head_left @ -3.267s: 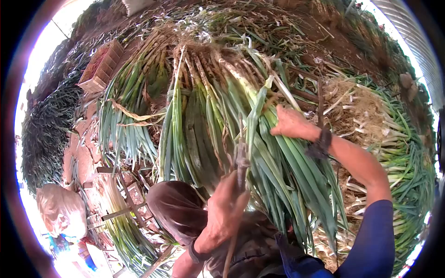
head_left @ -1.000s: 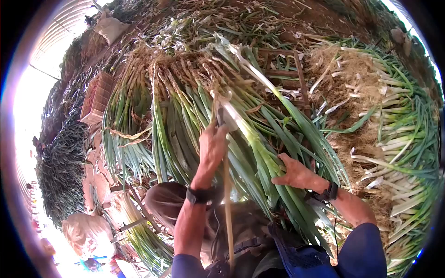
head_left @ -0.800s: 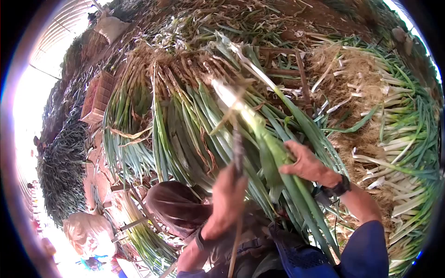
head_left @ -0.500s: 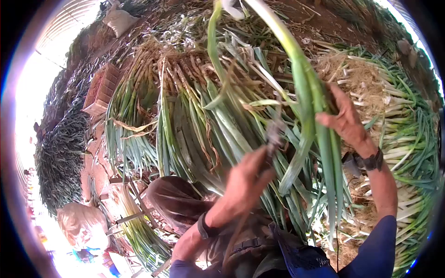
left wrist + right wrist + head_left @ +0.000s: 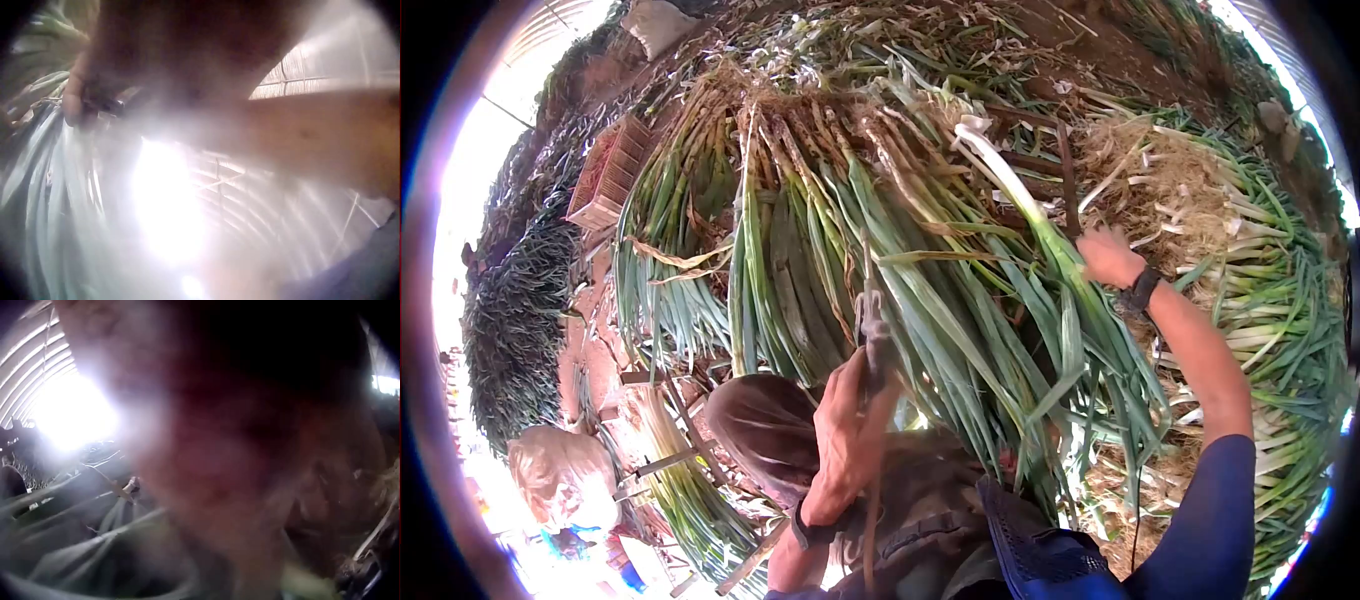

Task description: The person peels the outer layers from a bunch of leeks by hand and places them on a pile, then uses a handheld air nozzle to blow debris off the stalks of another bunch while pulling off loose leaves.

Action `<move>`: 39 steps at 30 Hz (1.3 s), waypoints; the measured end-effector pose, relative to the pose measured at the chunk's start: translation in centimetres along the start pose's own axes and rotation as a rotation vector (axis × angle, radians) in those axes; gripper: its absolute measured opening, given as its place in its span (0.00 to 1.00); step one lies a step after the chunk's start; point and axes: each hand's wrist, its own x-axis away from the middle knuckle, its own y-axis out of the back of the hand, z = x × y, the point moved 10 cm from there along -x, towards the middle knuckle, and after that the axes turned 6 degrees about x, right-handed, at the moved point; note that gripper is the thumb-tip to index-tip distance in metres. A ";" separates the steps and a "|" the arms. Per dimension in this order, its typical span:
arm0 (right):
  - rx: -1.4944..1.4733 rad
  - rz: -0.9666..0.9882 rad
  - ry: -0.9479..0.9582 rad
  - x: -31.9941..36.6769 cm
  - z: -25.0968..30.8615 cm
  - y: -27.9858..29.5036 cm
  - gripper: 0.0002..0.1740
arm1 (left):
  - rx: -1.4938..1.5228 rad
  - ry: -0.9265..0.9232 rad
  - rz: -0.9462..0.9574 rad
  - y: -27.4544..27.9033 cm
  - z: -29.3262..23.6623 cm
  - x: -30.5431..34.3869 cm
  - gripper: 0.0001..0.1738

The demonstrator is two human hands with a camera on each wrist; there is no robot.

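Observation:
In the head view my left hand (image 5: pixel 847 430) grips a slim air gun (image 5: pixel 868 325) with a metal nozzle pointing forward. A thin hose (image 5: pixel 870 535) trails from it toward my lap. My right hand (image 5: pixel 1112 257) is at the green part of a leek (image 5: pixel 1012 185), its fingers curled against the stalk. That leek has a clean white shaft and lies across the right side of a heap of leeks (image 5: pixel 800 270) with brown, soiled roots. Both wrist views are blurred; the left hand (image 5: pixel 74 97) shows there above green leaves.
Leeks with white shafts (image 5: pixel 1255 330) and pale roots line the right side. A wooden frame (image 5: pixel 1068 175) stands behind the heap. On the left are a crate (image 5: pixel 607 180), a pale sack (image 5: pixel 565 475) and a small leek bundle (image 5: pixel 690 495). Leaf scraps cover the ground behind.
The right hand drew a leek back, raised it, then brought it down on the heap's right side. The left hand followed with the air gun, then moved back left. The leek's shaft now looks clean.

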 end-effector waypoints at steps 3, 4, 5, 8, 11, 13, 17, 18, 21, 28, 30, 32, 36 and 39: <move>-0.257 -0.250 0.039 -1.8 2.5 5.4 0.19 | 0.071 0.006 0.028 -0.8 0.3 0.9 0.31; -0.429 -0.189 0.070 -2.4 4.7 6.7 0.20 | 0.078 0.018 0.049 -1.3 0.3 1.1 0.31; -0.599 -0.129 0.102 -3.0 7.1 7.9 0.21 | 0.084 0.029 0.068 -2.0 0.2 1.3 0.31; -0.626 -0.234 0.223 -5.4 13.6 7.2 0.28 | 0.084 0.039 0.138 -4.0 -0.4 1.7 0.32; -0.530 -0.334 0.214 -6.2 15.7 6.4 0.31 | 0.032 -0.025 0.176 -5.5 -0.8 2.1 0.33; -0.656 -0.267 0.214 -6.8 15.3 6.2 0.27 | 0.004 -0.050 0.199 -5.5 -1.2 2.5 0.34; -0.962 -0.170 0.190 -3.6 13.5 9.8 0.22 | 0.010 -0.052 0.190 -5.0 -1.7 3.0 0.33; -0.951 -0.169 0.232 -3.6 13.6 9.5 0.17 | 0.037 -0.024 0.212 -4.9 -1.9 3.2 0.34; -1.245 -0.022 0.151 -1.9 11.6 10.7 0.12 | 0.072 -0.051 0.196 -3.3 -2.7 3.2 0.34; -1.406 -0.676 0.171 11.4 -1.4 30.7 0.23 | 0.225 0.033 0.060 1.6 1.7 2.6 0.31; -1.360 -0.922 0.103 15.7 -6.3 33.9 0.25 | 0.214 0.021 0.051 2.3 2.2 2.5 0.30; -1.130 -1.010 0.261 19.2 -9.2 37.9 0.33 | 0.345 0.049 0.002 2.8 3.4 2.6 0.31; -1.161 -1.058 0.201 17.8 -9.3 42.1 0.45 | 0.335 0.074 -0.008 3.7 2.5 3.0 0.32; -1.148 -0.990 0.203 13.8 -8.9 44.6 0.54 | 0.249 0.002 -0.038 4.5 1.3 3.4 0.32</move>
